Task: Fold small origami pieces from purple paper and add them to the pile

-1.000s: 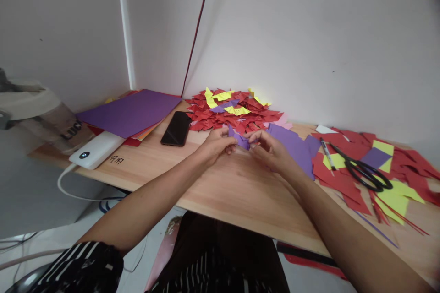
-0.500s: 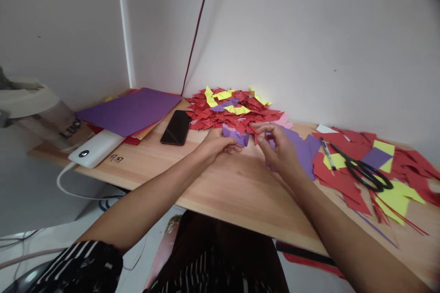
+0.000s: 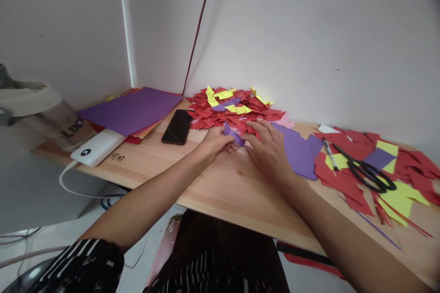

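My left hand (image 3: 218, 141) pinches a small folded purple paper piece (image 3: 234, 134) just above the table, thumb on top and the other fingers curled beneath. Its creased, pointed tips stick out to the right. My right hand (image 3: 270, 149) is at the piece's right end with its fingers stretched out and apart. One of its fingertips meets or nearly meets the paper; the exact contact is hard to see. Directly behind both hands lies a heap of folded paper shapes (image 3: 202, 121), mostly red, with some yellow and purple ones on top.
Purple sheets (image 3: 300, 158) lie right of my right hand. Beyond are red scraps (image 3: 354, 190), black-handled scissors (image 3: 367, 176) and a marker pen (image 3: 330, 153). On the left are a phone (image 3: 177, 127), a white power bank (image 3: 98, 147), stacked coloured paper (image 3: 134, 110) and a clear jug (image 3: 51, 114).
My right hand has moved left from the red shapes at the heap's front edge to the purple piece, its fingers stretching out. My left hand still holds the piece, now turned slightly.
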The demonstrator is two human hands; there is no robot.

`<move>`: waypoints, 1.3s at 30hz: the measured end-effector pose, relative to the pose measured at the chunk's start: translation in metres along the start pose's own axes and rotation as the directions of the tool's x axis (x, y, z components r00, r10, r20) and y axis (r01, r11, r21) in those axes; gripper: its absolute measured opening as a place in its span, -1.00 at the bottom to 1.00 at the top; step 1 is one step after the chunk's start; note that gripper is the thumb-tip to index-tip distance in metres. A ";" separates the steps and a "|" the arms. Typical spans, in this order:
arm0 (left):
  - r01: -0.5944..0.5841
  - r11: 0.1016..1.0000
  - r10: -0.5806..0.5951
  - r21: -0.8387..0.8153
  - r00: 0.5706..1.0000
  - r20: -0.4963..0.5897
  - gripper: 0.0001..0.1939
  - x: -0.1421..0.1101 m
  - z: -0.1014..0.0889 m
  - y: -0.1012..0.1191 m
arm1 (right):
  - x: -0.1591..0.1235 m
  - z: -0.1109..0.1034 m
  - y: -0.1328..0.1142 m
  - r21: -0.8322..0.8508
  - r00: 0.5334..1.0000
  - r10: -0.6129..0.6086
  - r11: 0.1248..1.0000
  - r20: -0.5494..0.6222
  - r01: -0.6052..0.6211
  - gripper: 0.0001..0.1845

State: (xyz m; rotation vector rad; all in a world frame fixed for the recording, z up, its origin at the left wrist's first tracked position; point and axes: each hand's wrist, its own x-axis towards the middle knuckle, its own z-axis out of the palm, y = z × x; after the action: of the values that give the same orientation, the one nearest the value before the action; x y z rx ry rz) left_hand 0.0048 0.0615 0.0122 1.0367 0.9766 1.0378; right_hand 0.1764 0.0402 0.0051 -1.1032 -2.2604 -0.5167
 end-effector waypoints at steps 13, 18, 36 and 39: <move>0.075 0.994 -0.069 -0.080 0.994 0.081 -0.92 0.002 -0.004 -0.001 | -0.005 0.004 0.005 0.003 0.997 -0.038 0.999 -0.073 0.039 -0.82; 0.081 0.990 -0.071 -0.114 0.994 0.088 -0.90 0.002 -0.004 -0.005 | -0.006 0.005 0.008 0.015 0.995 -0.052 0.998 -0.083 0.053 -0.83; 0.055 0.998 -0.049 -0.033 0.986 0.162 -0.80 0.003 -0.004 -0.008 | -0.003 0.003 0.016 0.115 0.993 -0.115 0.986 -0.039 0.119 -0.81; 0.052 0.997 -0.040 -0.065 0.985 0.168 -0.72 0.001 -0.002 -0.006 | -0.002 0.003 0.015 0.051 0.985 -0.147 0.987 -0.090 0.152 -0.86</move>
State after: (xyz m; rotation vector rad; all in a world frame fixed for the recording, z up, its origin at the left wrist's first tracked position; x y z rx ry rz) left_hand 0.0041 0.0615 0.0055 1.0222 0.8197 0.9246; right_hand 0.1881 0.0494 0.0029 -0.8705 -2.2790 -0.5451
